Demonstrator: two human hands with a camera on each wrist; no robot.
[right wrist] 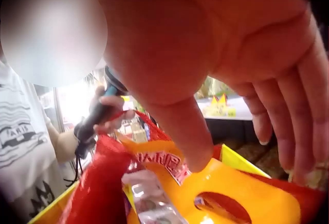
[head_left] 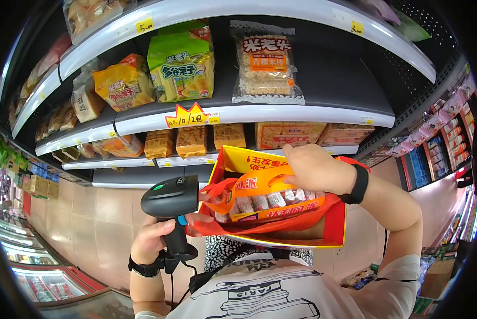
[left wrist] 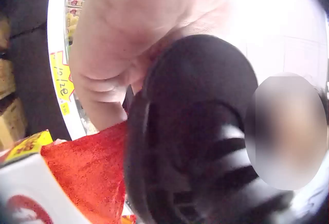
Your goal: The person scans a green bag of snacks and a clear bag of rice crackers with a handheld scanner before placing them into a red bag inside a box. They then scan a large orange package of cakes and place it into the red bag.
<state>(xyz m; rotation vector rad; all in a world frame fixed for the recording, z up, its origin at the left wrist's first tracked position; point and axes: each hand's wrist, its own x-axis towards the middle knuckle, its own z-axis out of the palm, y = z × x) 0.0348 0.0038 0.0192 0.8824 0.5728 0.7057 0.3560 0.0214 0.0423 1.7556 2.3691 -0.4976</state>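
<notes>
Nearest, above a white printed shirt (head_left: 270, 292), the left hand (head_left: 150, 239) is wrapped round the grip of a black barcode scanner (head_left: 170, 199), fingers curled tight about the handle. The scanner's head points across at the orange snack pack (head_left: 265, 194). The left wrist view shows the same clasp from below, the dark scanner body filling most of it. Just beside those fingers lies the edge of a red bag (head_left: 302, 220), which sits in an open yellow-and-red box (head_left: 335, 226). The orange snack pack stands up out of the bag, and the right hand (head_left: 313, 167) holds it by the top – thumb pressed on the front above the cut-out handle, fingers bent over the upper edge, as the right wrist view shows. Beyond them rise shop shelves (head_left: 302, 112). A yellow price tag (head_left: 187, 117) is on the rail, with a green snack bag (head_left: 181, 64) and a clear packet of rice cakes (head_left: 266, 64) above. Down at the far left stands a glass-topped freezer (head_left: 41, 276).
</notes>
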